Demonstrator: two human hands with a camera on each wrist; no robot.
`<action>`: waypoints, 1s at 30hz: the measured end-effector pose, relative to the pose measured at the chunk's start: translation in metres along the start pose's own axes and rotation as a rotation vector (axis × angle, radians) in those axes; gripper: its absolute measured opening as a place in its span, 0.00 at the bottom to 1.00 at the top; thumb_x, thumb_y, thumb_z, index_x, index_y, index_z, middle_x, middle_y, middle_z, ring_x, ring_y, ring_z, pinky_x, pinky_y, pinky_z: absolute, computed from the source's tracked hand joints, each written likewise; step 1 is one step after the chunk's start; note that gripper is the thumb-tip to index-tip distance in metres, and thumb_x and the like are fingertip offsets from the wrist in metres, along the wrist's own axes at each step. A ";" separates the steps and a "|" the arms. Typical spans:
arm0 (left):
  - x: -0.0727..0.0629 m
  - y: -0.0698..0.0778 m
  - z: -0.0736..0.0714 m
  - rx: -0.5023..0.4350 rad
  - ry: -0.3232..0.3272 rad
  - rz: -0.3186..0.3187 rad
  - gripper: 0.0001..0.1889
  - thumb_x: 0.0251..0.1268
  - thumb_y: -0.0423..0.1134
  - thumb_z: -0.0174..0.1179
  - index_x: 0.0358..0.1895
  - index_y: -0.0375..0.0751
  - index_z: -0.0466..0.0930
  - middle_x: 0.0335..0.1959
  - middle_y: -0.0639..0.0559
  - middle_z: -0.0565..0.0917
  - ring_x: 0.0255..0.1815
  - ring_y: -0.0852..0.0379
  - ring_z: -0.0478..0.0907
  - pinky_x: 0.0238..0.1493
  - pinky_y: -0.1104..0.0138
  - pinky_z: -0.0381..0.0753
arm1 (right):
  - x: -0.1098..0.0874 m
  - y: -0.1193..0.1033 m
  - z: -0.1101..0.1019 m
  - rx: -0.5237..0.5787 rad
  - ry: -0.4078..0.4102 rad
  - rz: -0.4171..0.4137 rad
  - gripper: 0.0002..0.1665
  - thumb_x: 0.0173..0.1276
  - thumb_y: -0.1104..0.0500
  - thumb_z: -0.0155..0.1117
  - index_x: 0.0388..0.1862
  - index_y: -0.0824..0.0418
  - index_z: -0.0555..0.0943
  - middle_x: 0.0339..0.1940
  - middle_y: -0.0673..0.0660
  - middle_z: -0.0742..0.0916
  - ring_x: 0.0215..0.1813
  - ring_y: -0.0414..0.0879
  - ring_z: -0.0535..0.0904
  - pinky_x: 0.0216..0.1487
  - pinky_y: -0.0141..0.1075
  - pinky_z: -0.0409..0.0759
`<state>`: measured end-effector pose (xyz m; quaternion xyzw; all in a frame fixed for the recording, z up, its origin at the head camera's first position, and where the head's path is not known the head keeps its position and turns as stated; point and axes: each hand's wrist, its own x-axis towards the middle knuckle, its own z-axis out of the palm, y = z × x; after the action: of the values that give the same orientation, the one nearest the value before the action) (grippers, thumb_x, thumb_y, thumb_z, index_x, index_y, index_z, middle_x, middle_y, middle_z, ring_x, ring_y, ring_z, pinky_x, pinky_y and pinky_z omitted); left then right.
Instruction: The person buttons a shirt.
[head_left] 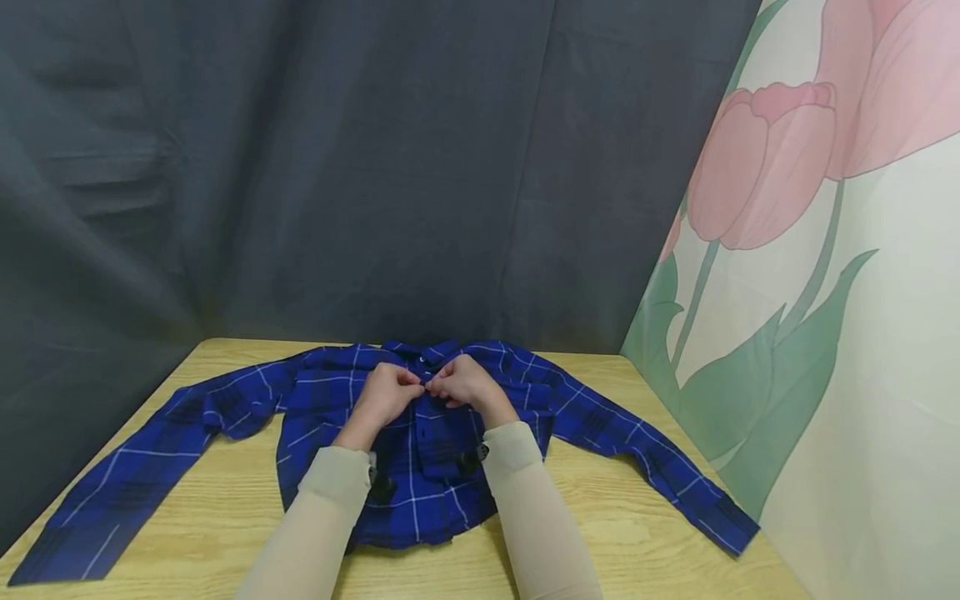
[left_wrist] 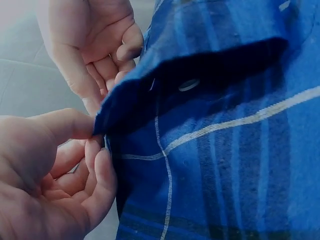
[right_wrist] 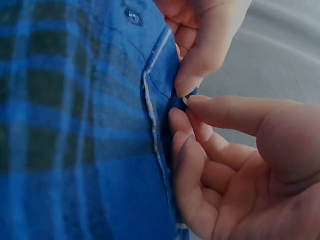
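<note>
A blue plaid button-up shirt [head_left: 442, 500] lies front up, its collar at the far side and both sleeves spread outward. At the upper middle of its front, my left hand [head_left: 386, 393] and right hand [head_left: 471, 385] meet with fingertips nearly touching. My left hand [left_wrist: 45, 185] pinches the front edge of the fabric between thumb and fingers. My right hand [right_wrist: 245, 165] also pinches that edge, its thumb tip against a small pale button [right_wrist: 185, 101]. Further along the front band is a buttonhole [right_wrist: 133, 16]. Another white button [left_wrist: 189, 85] shows under the lifted flap.
The shirt rests on a light wooden table [head_left: 622, 508]. A dark grey curtain [head_left: 390, 183] hangs behind and to the left. On the right stands a wall with a tulip pattern [head_left: 847, 333]. The sleeves reach towards the table's near corners.
</note>
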<state>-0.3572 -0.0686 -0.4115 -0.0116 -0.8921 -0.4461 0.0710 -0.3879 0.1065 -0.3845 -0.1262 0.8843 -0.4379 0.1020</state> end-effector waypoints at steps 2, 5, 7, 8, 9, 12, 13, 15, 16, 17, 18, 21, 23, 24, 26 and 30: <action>0.001 -0.002 -0.001 -0.040 -0.016 0.000 0.09 0.72 0.37 0.70 0.45 0.33 0.92 0.46 0.41 0.93 0.42 0.50 0.86 0.50 0.56 0.87 | 0.000 0.000 -0.001 -0.005 -0.015 -0.009 0.10 0.75 0.60 0.71 0.39 0.67 0.91 0.27 0.48 0.85 0.32 0.39 0.79 0.32 0.29 0.85; 0.001 -0.004 -0.004 -0.134 -0.045 -0.028 0.11 0.71 0.37 0.70 0.46 0.32 0.92 0.43 0.42 0.92 0.38 0.54 0.84 0.42 0.65 0.84 | 0.000 0.000 -0.004 -0.001 -0.043 -0.027 0.09 0.76 0.61 0.70 0.41 0.66 0.91 0.32 0.49 0.87 0.36 0.40 0.80 0.34 0.29 0.84; 0.002 -0.006 -0.006 -0.199 -0.059 -0.062 0.12 0.70 0.37 0.69 0.47 0.31 0.92 0.40 0.44 0.91 0.36 0.55 0.83 0.38 0.69 0.81 | 0.001 0.000 -0.005 0.008 -0.061 -0.037 0.08 0.76 0.61 0.69 0.41 0.66 0.90 0.34 0.51 0.88 0.38 0.41 0.80 0.35 0.30 0.84; 0.002 -0.006 -0.007 -0.221 -0.063 -0.079 0.12 0.70 0.38 0.69 0.47 0.31 0.92 0.39 0.45 0.90 0.36 0.56 0.82 0.38 0.70 0.79 | 0.001 0.000 -0.006 0.014 -0.069 -0.039 0.07 0.77 0.61 0.69 0.41 0.65 0.89 0.35 0.51 0.89 0.38 0.41 0.80 0.35 0.31 0.84; 0.002 -0.007 -0.008 -0.232 -0.068 -0.091 0.13 0.71 0.39 0.68 0.47 0.31 0.92 0.38 0.46 0.90 0.37 0.56 0.82 0.37 0.71 0.78 | 0.002 0.000 -0.006 0.020 -0.074 -0.038 0.07 0.77 0.61 0.69 0.41 0.65 0.89 0.36 0.51 0.89 0.39 0.42 0.80 0.35 0.31 0.84; 0.002 -0.007 -0.009 -0.245 -0.085 -0.114 0.15 0.74 0.42 0.67 0.47 0.32 0.92 0.36 0.48 0.89 0.38 0.56 0.81 0.37 0.71 0.77 | 0.002 0.000 -0.006 0.026 -0.078 -0.033 0.07 0.77 0.60 0.70 0.40 0.63 0.88 0.36 0.52 0.89 0.39 0.42 0.80 0.35 0.31 0.84; 0.002 -0.007 -0.010 -0.241 -0.091 -0.113 0.15 0.74 0.43 0.67 0.48 0.32 0.92 0.36 0.49 0.89 0.38 0.56 0.81 0.37 0.71 0.76 | 0.002 0.000 -0.005 0.026 -0.075 -0.031 0.07 0.77 0.60 0.70 0.39 0.63 0.88 0.36 0.51 0.89 0.38 0.42 0.80 0.34 0.31 0.83; 0.001 -0.006 -0.010 -0.239 -0.100 -0.108 0.15 0.75 0.43 0.66 0.48 0.32 0.91 0.36 0.49 0.88 0.38 0.57 0.81 0.36 0.71 0.77 | 0.002 0.000 -0.005 0.025 -0.067 -0.030 0.06 0.77 0.60 0.71 0.39 0.62 0.88 0.36 0.51 0.90 0.38 0.42 0.80 0.34 0.31 0.83; 0.001 -0.006 -0.010 -0.243 -0.101 -0.109 0.15 0.75 0.42 0.66 0.49 0.32 0.91 0.35 0.49 0.88 0.37 0.57 0.81 0.36 0.71 0.77 | 0.002 0.000 -0.004 0.024 -0.062 -0.029 0.06 0.77 0.60 0.71 0.39 0.62 0.88 0.36 0.51 0.90 0.38 0.42 0.80 0.34 0.31 0.83; 0.001 -0.006 -0.010 -0.246 -0.101 -0.104 0.14 0.75 0.41 0.66 0.49 0.31 0.91 0.35 0.49 0.89 0.36 0.58 0.81 0.35 0.71 0.77 | 0.002 0.001 -0.003 0.023 -0.057 -0.031 0.06 0.77 0.60 0.71 0.39 0.63 0.88 0.36 0.51 0.90 0.38 0.42 0.81 0.34 0.31 0.83; 0.001 -0.006 -0.010 -0.251 -0.101 -0.102 0.14 0.74 0.40 0.65 0.49 0.30 0.91 0.34 0.49 0.89 0.34 0.58 0.82 0.35 0.72 0.77 | 0.003 0.001 -0.003 0.023 -0.053 -0.033 0.06 0.77 0.60 0.71 0.39 0.63 0.88 0.36 0.52 0.90 0.37 0.42 0.81 0.34 0.31 0.83; 0.000 -0.005 -0.010 -0.277 -0.105 -0.103 0.14 0.74 0.38 0.65 0.49 0.28 0.91 0.32 0.49 0.89 0.31 0.60 0.83 0.34 0.73 0.79 | 0.005 0.002 -0.001 0.017 -0.040 -0.039 0.07 0.77 0.60 0.70 0.40 0.64 0.89 0.35 0.51 0.90 0.37 0.41 0.81 0.33 0.31 0.83; 0.000 -0.005 -0.009 -0.298 -0.108 -0.103 0.14 0.73 0.36 0.65 0.50 0.27 0.90 0.32 0.48 0.90 0.30 0.61 0.83 0.34 0.73 0.82 | 0.005 0.002 0.001 0.014 -0.035 -0.040 0.07 0.77 0.60 0.70 0.40 0.64 0.88 0.35 0.51 0.89 0.36 0.40 0.81 0.33 0.30 0.83; 0.000 -0.005 -0.009 -0.308 -0.111 -0.102 0.14 0.73 0.35 0.65 0.50 0.26 0.90 0.32 0.47 0.90 0.30 0.62 0.84 0.35 0.73 0.84 | 0.006 0.003 0.001 0.015 -0.034 -0.038 0.07 0.77 0.60 0.70 0.40 0.64 0.88 0.34 0.51 0.89 0.36 0.40 0.81 0.32 0.30 0.83; 0.000 -0.006 -0.008 -0.320 -0.114 -0.103 0.14 0.73 0.34 0.65 0.51 0.24 0.89 0.34 0.46 0.90 0.30 0.62 0.84 0.36 0.72 0.87 | 0.006 0.003 0.002 0.017 -0.035 -0.034 0.07 0.77 0.60 0.70 0.40 0.65 0.88 0.34 0.50 0.89 0.35 0.40 0.81 0.32 0.30 0.83; 0.001 -0.008 -0.006 -0.329 -0.122 -0.104 0.13 0.74 0.32 0.65 0.51 0.22 0.88 0.37 0.42 0.91 0.31 0.61 0.85 0.41 0.66 0.92 | 0.007 0.005 0.005 0.009 -0.031 -0.033 0.07 0.76 0.61 0.70 0.40 0.65 0.88 0.34 0.51 0.90 0.34 0.39 0.82 0.32 0.30 0.84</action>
<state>-0.3577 -0.0781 -0.4138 -0.0039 -0.8090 -0.5877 -0.0090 -0.3941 0.1038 -0.3921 -0.1472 0.8784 -0.4414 0.1090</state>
